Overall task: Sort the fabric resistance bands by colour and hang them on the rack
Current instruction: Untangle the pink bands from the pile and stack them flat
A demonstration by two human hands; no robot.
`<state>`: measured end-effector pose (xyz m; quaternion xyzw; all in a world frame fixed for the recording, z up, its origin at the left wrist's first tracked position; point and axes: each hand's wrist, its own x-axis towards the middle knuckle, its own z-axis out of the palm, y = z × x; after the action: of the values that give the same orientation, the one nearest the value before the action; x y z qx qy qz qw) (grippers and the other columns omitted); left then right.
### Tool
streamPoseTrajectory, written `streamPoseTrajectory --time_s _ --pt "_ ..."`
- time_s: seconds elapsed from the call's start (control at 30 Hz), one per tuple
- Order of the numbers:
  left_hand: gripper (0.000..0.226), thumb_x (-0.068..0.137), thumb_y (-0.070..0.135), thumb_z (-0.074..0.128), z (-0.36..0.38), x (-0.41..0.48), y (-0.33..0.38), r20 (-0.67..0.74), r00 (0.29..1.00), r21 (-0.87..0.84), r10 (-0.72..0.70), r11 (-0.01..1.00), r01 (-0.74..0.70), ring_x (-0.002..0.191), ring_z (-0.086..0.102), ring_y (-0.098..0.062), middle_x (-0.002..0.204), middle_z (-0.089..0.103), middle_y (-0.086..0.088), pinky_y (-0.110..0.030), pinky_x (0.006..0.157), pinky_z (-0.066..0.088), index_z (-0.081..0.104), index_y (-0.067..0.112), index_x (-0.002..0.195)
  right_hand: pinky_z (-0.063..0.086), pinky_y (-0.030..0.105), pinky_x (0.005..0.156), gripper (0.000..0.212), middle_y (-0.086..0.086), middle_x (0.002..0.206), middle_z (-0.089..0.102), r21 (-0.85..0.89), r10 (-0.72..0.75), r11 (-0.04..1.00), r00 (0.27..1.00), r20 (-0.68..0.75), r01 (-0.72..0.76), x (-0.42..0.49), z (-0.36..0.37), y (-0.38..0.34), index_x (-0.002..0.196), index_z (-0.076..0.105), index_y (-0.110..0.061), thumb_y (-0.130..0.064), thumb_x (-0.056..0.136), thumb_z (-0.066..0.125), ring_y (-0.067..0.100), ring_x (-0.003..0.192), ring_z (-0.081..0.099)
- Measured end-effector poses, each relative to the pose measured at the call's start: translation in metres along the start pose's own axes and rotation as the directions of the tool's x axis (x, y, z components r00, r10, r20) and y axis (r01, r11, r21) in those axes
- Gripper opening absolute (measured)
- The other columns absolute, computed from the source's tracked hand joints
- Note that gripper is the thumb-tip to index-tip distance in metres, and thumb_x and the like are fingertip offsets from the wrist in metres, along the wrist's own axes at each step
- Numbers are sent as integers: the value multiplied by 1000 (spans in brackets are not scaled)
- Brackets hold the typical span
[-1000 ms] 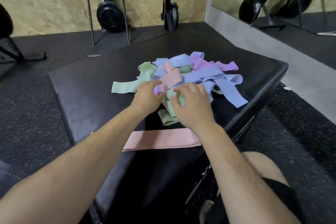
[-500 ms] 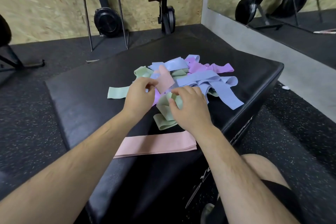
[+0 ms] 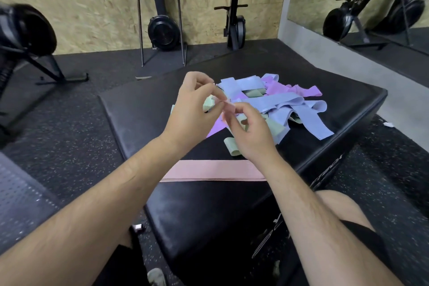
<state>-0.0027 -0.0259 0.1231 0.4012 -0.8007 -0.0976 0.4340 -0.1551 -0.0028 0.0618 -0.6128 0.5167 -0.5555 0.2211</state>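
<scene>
Just above the heap, the left hand [image 3: 193, 109] and the right hand [image 3: 251, 133] meet fingertip to fingertip. Each pinches the same small pink band [image 3: 228, 109] between thumb and forefinger, with the other fingers curled in. This band is bunched up, and the fingers hide most of it.

Beyond the right hand and off to its right, the pile of fabric bands [image 3: 278, 109] lies on the black padded box [image 3: 139, 109]. Blue bands [image 3: 308, 121] sprawl on top and purple bands [image 3: 301, 90] sit at the far side. A green band [image 3: 232, 147] curls out just beside the heel of the right hand.

Nearer the person, under both wrists, a second pink band [image 3: 209, 170] lies flat and straight across the box, apart from the pile.
</scene>
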Motion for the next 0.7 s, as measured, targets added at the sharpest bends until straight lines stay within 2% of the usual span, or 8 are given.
streamPoseTrajectory --time_s 0.07,0.13,0.23,0.33,0.43,0.5,0.57,0.7 --pt "6 94 14 68 -10 4 5 30 999 -8 -23 1000 24 96 58 -2 111 61 11 -11 77 39 70 19 95 52 30 88 9 -22 103 69 77 60 995 998 11 -61 -2 1 -7 104 66 -35 -33 104 57 6 104 63" --pt "6 95 13 64 -18 9 15 72 995 -66 -75 995 80 84 58 2 96 65 15 -10 68 42 66 19 95 56 37 90 9 -14 104 72 107 84 991 996 -20 -82 0 0 -12 105 68 -28 -26 103 59 9 103 67" --pt "7 94 15 65 -30 21 29 67 994 -117 -87 989 94 76 57 2 90 66 15 -10 65 44 65 21 97 58 42 91 14 -8 99 75 192 88 979 993 -82 -70 6 -6 -33 99 69 -27 -16 102 59 11 98 71" --pt "14 92 16 68 -48 37 42 67 993 -134 -94 986 102 71 56 5 86 65 16 -12 63 46 67 26 101 56 41 86 14 -3 94 74 208 53 977 995 -82 -35 15 -11 -65 96 67 -27 -17 102 59 15 93 70" --pt "8 91 19 69 -67 46 55 32 994 -163 -109 980 113 63 54 0 80 67 13 -18 56 47 68 26 94 55 36 78 5 6 97 74 253 5 967 998 -63 11 21 -16 -93 105 65 -14 -16 101 64 17 86 69" --pt "9 93 20 70 -79 46 61 -6 990 -205 -139 969 134 57 50 -3 76 65 7 -20 50 44 67 26 87 55 28 77 18 6 102 75 327 14 945 1000 3 -14 19 -20 -109 111 64 -11 -17 96 71 11 88 70" --pt "5 92 20 71 -88 43 62 -34 984 -245 -173 956 160 61 51 -3 77 66 5 -18 56 43 69 21 88 57 25 78 22 1 100 76 343 30 937 993 111 -67 12 -24 -118 113 64 -11 -16 93 74 10 89 72" --pt "2 87 16 71 -96 22 48 -41 941 -355 -336 885 301 70 64 -12 85 73 -7 -35 69 58 71 15 86 58 28 76 28 4 96 78 253 130 940 927 353 -228 -6 -37 -110 115 67 -6 -12 89 77 16 83 73"
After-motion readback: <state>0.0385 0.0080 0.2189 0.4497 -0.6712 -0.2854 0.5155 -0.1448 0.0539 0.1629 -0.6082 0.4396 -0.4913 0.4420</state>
